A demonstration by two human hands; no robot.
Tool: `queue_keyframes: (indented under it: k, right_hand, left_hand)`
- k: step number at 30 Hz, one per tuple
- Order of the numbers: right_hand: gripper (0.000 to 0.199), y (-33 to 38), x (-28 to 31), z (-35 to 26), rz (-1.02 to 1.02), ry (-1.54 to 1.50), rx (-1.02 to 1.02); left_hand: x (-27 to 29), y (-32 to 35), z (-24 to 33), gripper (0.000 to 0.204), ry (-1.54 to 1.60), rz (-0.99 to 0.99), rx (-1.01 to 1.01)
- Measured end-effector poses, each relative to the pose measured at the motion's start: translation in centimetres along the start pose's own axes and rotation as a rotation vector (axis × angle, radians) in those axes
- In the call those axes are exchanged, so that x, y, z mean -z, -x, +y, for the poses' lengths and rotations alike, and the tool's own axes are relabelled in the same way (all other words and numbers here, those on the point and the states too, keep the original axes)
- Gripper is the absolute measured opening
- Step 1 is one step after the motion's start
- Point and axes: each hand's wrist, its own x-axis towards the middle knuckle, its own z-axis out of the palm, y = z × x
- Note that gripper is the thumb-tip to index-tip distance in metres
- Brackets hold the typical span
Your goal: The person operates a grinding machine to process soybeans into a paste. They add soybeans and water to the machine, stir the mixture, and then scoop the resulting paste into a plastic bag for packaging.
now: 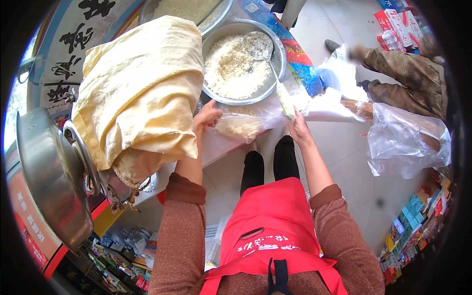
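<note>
A clear plastic bag [239, 129] with pale crumbly food in it is stretched between my two hands, at the table's near edge. My left hand [209, 116] is closed on the bag's left end, beside the yellow cloth. My right hand [299, 129] grips the bag's right end, close to the wrapped handle tip of a large ladle [274, 67]. The ladle's bowl rests in a steel basin [281, 59] of pale, crumbly, flour-like food [235, 69], just beyond the bag. My right fingers are partly hidden, and whether they touch the handle I cannot tell.
A yellow cloth [142, 83] covers something bulky on the left, next to a large steel pot [49, 172]. Another basin [223, 11] stands behind. At right hangs a clear plastic bag [408, 140]; a person in camouflage trousers [408, 78] is nearby. Packaged goods [413, 216] line the lower right.
</note>
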Motion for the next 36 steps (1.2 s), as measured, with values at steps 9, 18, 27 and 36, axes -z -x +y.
queue_keyframes:
  k: [9,18,27,36]
  right_hand:
    - [0.051,-1.4,-3.9,-6.1,-0.078,0.041,-0.203]
    - [0.050,-4.0,-8.8,-10.4,0.029,1.449,0.494]
    - [0.050,-3.0,-12.2,-10.3,-0.137,1.841,0.581]
    - [0.054,0.3,-8.3,-13.2,-0.017,1.696,0.509]
  left_hand:
    - [1.3,0.8,-0.2,0.082,0.008,0.053,-0.080]
    - [1.9,-0.1,-1.3,0.084,-0.007,0.065,-0.108]
    - [3.2,-1.3,-2.2,0.084,-0.068,0.064,-0.161]
    - [2.4,-0.2,-2.4,0.081,0.033,0.053,-0.145]
